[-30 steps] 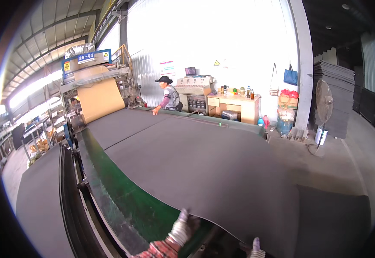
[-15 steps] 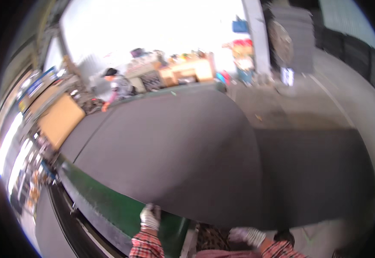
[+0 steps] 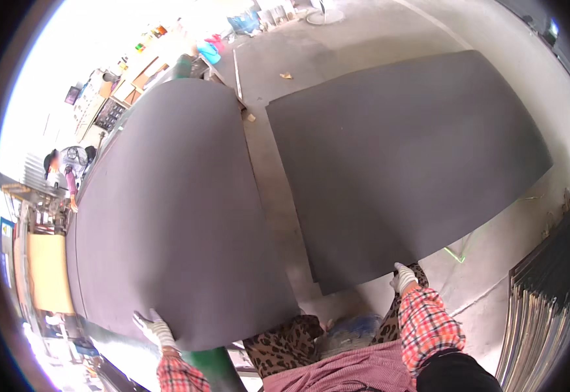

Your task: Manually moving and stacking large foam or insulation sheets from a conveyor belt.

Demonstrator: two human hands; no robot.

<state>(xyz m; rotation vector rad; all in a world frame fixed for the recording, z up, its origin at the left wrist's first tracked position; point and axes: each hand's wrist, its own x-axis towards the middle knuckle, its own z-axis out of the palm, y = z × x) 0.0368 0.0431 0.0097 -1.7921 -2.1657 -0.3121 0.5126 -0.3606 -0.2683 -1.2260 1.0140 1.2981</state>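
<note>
A large dark grey sheet (image 3: 187, 196) lies over a green belt table (image 3: 213, 369) on my left. My left hand (image 3: 158, 331), in a white striped glove, is at its near edge with fingers apart. To the right, lower down, lies a second dark grey sheet (image 3: 409, 163); a doubled edge at its near left corner suggests more than one layer. My right hand (image 3: 404, 279), also gloved, is closed on its near edge, fingertips partly hidden. A strip of concrete floor separates the two sheets.
Across the table, a person (image 3: 69, 170) reaches to the sheet's far left edge. A tan panel (image 3: 50, 273) stands left. Many thin dark sheets (image 3: 539, 313) are stacked at the lower right. A clear plastic bundle (image 3: 350, 336) sits by my legs.
My view has turned right and downward. My right hand has moved from near my lap to the right sheet's edge. The left hand's fingers have spread. A floor gap now shows between the sheets.
</note>
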